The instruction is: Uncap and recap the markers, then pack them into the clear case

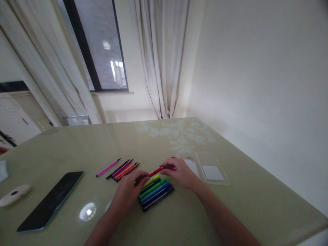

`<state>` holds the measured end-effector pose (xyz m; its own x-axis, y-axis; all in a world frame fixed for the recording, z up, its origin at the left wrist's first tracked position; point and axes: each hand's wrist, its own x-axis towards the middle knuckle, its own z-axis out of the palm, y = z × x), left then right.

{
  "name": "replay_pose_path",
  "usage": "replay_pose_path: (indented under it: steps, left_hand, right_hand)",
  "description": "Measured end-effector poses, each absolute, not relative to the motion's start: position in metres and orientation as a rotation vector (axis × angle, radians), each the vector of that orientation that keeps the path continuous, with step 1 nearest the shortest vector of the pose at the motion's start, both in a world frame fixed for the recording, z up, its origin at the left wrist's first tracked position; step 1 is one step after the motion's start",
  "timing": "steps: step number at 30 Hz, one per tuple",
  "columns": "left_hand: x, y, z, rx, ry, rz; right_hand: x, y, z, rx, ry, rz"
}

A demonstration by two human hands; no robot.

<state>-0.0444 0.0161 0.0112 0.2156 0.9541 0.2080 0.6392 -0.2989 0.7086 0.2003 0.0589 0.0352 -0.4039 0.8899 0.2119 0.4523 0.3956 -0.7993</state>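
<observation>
A red felt-tip pen (pixel 155 172) spans the gap between my two hands. My left hand (pixel 133 186) pinches its left end, and the fingers of my right hand (pixel 180 172) close round its right end. A small pink tip (pixel 174 169) shows at my right fingers; what it belongs to is hidden. Just below the red pen lies a row of capped pens, with a yellow-green pen (pixel 155 179), a green pen (pixel 153 189) and a dark blue pen (pixel 158 200). Left of my left hand rest several loose pens, among them a pink pen (pixel 109 167) and an orange pen (pixel 125 171).
A clear plastic case (pixel 222 179) with white card inside lies opened behind my right hand. On the left are a black tablet-like device (pixel 51 201) and a white oval object (pixel 15 195). The table (pixel 256 201) meets a wall on the right; curtains hang beyond.
</observation>
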Motion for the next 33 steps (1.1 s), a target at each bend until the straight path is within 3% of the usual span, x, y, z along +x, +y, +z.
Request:
replay_pose_path:
  steps: [4,8,14,18,22,33]
  left_hand:
    - [-0.046,0.017,0.006,2.110,1.532,0.760]
    - [-0.048,0.021,0.003,2.175,1.497,0.712]
    - [-0.093,0.036,-0.003,2.051,2.008,0.859]
    - [-0.126,0.040,-0.006,2.029,2.425,0.654]
    - [-0.135,0.040,-0.009,2.027,2.436,0.517]
    - [-0.131,0.045,-0.008,1.890,2.293,0.775]
  right_hand:
    - [0.215,0.068,0.031,-1.334,-2.251,0.528]
    - [0.220,0.072,0.024,-1.364,-2.386,0.410]
    - [0.217,0.070,0.022,-1.374,-2.411,0.377]
    - [0.214,0.067,0.025,-1.357,-2.395,0.349]
    - [0.210,0.065,0.027,-1.321,-2.231,0.448]
    - [0.204,0.063,0.029,-1.141,-2.001,0.612]
